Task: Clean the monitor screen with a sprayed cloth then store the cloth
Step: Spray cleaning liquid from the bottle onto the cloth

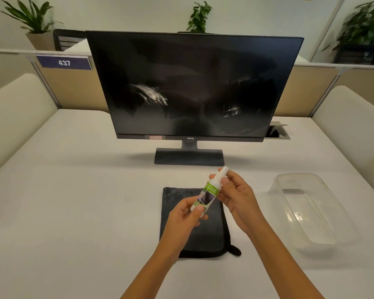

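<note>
A dark monitor (192, 83) stands at the back of the white desk, its screen marked with whitish smears left and right of centre. A folded dark grey cloth (205, 236) lies flat on the desk in front of it. Above the cloth, both hands hold a small spray bottle (209, 192) with a green label and white cap, tilted with the cap away from me. My left hand (185, 214) pinches its lower end. My right hand (235, 195) grips its neck just under the cap.
A clear plastic container (311, 234) sits open on the desk to the right of the cloth. A cable hatch (277, 131) is open behind the monitor's right corner. Beige partitions and padded seat backs enclose the desk on three sides.
</note>
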`<state>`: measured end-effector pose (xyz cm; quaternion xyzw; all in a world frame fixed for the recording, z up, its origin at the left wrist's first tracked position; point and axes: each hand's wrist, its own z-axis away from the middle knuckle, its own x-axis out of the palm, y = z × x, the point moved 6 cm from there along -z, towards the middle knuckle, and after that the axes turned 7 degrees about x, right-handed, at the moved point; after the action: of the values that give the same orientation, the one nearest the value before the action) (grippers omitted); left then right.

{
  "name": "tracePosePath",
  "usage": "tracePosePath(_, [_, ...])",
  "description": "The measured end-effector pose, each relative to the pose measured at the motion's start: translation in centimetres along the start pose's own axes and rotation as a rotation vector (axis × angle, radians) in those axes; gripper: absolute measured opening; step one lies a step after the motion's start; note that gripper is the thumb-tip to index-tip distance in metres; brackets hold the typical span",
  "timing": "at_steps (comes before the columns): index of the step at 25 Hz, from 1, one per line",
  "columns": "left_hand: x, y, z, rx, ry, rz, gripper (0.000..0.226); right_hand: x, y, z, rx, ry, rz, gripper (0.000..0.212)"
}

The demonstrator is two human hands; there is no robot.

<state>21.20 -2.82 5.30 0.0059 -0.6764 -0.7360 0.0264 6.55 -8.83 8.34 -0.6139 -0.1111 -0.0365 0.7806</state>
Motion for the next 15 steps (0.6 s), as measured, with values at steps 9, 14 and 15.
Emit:
tracePosePath(9, [-1.7, 0.3, 1.9, 0.081, 0.121, 0.018, 0.028, 1.7, 0.5, 0.8, -0.018, 0.031, 0.006, 0.039])
tracePosePath(14, [-1.4, 0.7, 2.9, 0.052, 0.015, 0.022, 0.035, 3.0, 0.7, 1.0, -0.01, -0.035, -0.009, 0.043])
tracePosePath(15, [-1.2, 0.6, 3.1, 0.028, -0.018, 0.063, 0.036, 3.3, 0.8, 1.2, -0.001, -0.059, -0.018, 0.045])
